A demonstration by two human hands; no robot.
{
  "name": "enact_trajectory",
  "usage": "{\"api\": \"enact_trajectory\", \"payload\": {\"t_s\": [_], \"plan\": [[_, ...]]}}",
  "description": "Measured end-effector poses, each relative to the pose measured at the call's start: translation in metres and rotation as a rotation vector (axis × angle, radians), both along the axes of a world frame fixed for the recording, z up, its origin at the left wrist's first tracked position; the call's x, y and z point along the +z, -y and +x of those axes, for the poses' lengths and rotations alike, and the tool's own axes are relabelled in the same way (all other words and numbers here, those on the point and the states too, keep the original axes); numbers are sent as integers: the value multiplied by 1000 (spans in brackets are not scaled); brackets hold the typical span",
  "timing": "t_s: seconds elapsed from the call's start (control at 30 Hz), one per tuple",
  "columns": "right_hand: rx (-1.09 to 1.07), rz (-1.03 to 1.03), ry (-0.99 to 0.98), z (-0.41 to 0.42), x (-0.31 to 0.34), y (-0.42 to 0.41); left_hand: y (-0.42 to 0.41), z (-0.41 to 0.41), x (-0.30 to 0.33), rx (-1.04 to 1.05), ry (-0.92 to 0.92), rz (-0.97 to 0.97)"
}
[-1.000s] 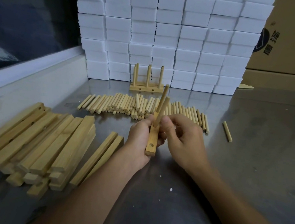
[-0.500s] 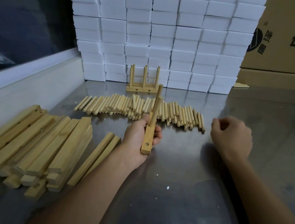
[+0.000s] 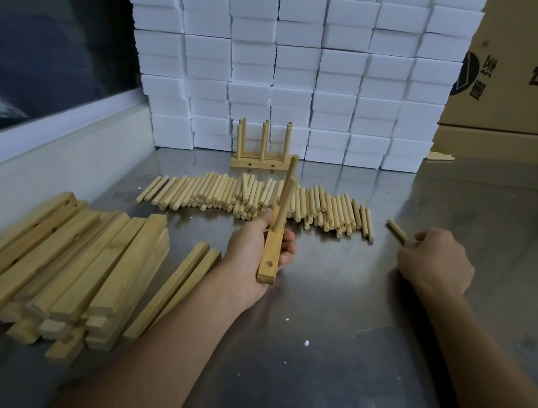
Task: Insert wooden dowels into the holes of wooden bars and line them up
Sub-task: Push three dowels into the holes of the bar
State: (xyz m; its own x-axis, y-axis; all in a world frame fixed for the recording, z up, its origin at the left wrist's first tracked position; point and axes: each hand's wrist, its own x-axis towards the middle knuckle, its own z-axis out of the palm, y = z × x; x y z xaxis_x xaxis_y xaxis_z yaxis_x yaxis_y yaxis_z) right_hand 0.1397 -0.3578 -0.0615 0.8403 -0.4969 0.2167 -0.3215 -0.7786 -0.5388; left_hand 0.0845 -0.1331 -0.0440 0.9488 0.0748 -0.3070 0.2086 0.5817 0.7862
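The left hand (image 3: 256,248) gripped a bar (image 3: 271,254) with dowels standing in it; the right hand (image 3: 435,262) pinched, it seemed, a loose dowel (image 3: 396,231).

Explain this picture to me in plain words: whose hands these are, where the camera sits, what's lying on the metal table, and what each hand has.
No machine here: a person works bare-handed, filmed by a camera on their head looking down. The left hand grips a wooden bar with two dowels standing in it and one hole open near its end. The right hand pinches a single dowel. On the steel table lie a row of loose dowels, a pile of bars at the left, and a finished piece standing before stacked white foam blocks.
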Motion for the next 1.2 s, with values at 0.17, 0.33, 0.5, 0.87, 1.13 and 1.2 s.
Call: {"api": "enact_trajectory", "payload": {"t_s": [0.17,0.33,0.5,0.87,1.13,1.2], "plan": [[91,16,108,3,-1,-1,0,0,0,3,7,3],[273,340,288,0,1,-21,-1,1,0,3,0,-6],[420,612,349,-8,5,-39,-2,2,-1,16,2,-19],[461,1384,362,-20,26,-51,-4,5,-4,4,7,-36],[459,1351,324,-23,25,-64,-4,5,-4,9,-3,-43],[468,1379,298,-25,26,-67,-4,6,-4,8,-5,-41]]}}
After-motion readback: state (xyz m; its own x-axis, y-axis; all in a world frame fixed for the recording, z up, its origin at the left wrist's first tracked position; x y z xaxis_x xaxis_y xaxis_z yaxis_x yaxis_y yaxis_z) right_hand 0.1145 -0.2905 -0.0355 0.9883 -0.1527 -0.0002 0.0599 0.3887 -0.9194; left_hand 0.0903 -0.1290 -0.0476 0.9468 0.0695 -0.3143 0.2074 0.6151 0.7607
